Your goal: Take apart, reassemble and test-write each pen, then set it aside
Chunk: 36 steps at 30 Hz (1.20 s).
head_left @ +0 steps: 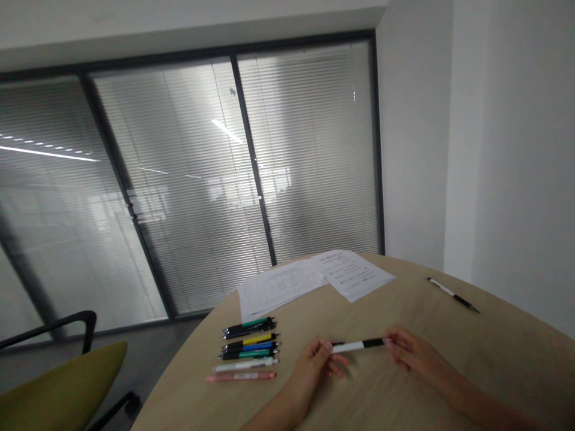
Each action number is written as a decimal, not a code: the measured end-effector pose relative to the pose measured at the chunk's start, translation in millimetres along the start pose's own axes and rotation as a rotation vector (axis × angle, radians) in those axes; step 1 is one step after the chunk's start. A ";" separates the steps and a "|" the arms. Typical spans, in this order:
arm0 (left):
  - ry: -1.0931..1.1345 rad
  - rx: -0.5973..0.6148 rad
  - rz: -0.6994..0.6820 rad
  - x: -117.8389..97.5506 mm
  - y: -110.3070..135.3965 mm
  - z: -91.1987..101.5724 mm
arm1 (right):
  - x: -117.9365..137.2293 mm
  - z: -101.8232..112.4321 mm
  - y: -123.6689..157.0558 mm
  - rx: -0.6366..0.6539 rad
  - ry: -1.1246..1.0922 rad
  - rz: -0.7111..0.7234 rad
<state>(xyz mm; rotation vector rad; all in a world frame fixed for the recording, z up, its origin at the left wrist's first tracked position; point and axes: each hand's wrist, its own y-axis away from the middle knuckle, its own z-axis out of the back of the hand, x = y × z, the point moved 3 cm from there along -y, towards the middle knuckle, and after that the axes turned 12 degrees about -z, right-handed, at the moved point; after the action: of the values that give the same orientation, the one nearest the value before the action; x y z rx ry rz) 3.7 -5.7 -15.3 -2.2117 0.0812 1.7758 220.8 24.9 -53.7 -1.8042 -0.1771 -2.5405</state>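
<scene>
A white pen (354, 346) with a black grip is held level just above the table, between my two hands. My left hand (312, 365) pinches its clip end between thumb and fingers. At the other end, the fingertips of my right hand (408, 350) close on the tip, which they hide. Left of my hands lies a column of several pens: a pink pen (242, 376) nearest, a white pen (246, 364) behind it, then green, blue, yellow and dark ones. Another black and white pen (453, 295) rests alone at the right.
Printed sheets (283, 287) lie at the back of the round wooden table (359, 395), one loose sheet (354, 275) overlapping them. A green chair (67, 383) with black armrests stands at the left. Behind are glass panels with blinds (188, 179) and a white wall (417, 149).
</scene>
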 end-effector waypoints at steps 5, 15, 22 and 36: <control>-0.015 0.019 -0.017 -1.5 -0.2 -0.8 | 1.7 -0.7 0.2 -0.019 0.007 0.006; 0.002 0.012 -0.020 -1.3 -0.8 -1.4 | 1.6 -1.7 0.0 0.015 -0.126 -0.007; -0.021 0.002 -0.007 -2.4 0.6 -1.0 | -9.3 2.0 -7.5 0.017 -0.040 -0.006; 0.130 -0.076 -0.001 0.5 -1.9 2.9 | 7.3 10.2 5.2 -0.122 -0.225 0.032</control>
<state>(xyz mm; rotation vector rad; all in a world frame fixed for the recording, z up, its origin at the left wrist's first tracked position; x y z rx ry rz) 1.4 -3.1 -16.0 -2.3792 0.0409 1.6588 228.4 21.2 -43.1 -2.1175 0.0044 -2.3702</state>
